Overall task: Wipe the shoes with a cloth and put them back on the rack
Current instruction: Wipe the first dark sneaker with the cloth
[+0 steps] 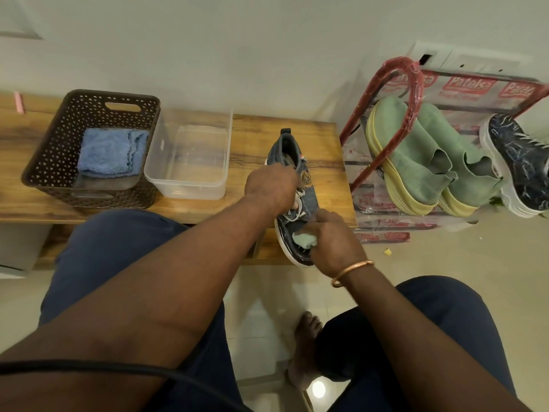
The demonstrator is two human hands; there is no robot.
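Wipe step: left hand (271, 188) grips dark denim lace-up sneaker (297, 200); right hand (332, 242) clutches pale green cloth (304, 239) on toe. Next probably: finish toe, return to red-framed rack (398, 81).

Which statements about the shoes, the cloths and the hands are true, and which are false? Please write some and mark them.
1. The right hand holds a pale green cloth against the dark blue sneaker. True.
2. The left hand is free. False: it holds the sneaker near its laces.
3. The brown basket holds a blue cloth. True.
4. The rack carries red shoes. False: a green pair and one dark patterned shoe sit on it.
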